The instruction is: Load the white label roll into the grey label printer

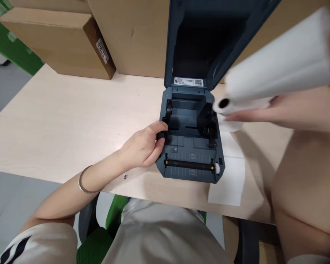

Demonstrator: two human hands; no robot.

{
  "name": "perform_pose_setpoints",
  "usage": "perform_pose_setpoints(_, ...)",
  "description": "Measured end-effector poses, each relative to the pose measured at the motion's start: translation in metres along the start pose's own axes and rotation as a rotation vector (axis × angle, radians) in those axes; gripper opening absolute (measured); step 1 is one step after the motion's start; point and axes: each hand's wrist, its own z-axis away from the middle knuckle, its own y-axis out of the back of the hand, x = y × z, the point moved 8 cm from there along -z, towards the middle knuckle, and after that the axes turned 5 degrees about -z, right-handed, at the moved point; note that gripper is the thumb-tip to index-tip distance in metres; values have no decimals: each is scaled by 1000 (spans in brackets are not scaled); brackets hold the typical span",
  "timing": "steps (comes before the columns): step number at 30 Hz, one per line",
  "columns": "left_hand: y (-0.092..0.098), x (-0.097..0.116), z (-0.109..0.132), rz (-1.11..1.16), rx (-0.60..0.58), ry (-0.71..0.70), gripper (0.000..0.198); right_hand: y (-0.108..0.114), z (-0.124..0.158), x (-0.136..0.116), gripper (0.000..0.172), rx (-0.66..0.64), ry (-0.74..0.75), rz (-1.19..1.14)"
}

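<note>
While aloft, paper roll point(277, 62) atop right hand point(266, 114)

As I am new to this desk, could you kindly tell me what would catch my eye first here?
The dark blue printer sits in the middle of the table with its lid standing open. The left hand pinches the black guide on the printer's left side. The right hand holds a roll of white paper, blurred, raised at the upper right.
</note>
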Motion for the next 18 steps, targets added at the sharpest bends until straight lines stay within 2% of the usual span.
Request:
perform_pose_setpoints(1,0,-1,0,2,-4,8,41,-22,-1,-16,61,-46,5,-117)
perform_pose_setpoints(3,0,-1,0,-2,-5,17,39,-55,-6,-40,53,-55,91,-131)
perform_pose_setpoints(5,0,-2,1,-12,-13,26,39,-80,-12,-50,39,-100,212,-34)
perform_pose_setpoints(7,0,-2,1,-14,-22,23,40,-97,-16,-49,30,-160,302,68)
perform_pose_setpoints(12,1,2,-1,-19,-6,-19,39,-107,-18,-39,27,-220,348,150)
perform_pose_setpoints(15,1,3,-2,-21,6,-32,38,-102,-10,-44,27,-245,336,125)
perform_pose_setpoints(18,1,1,-1,-16,6,-27,37,-99,3,-54,21,-365,330,28)
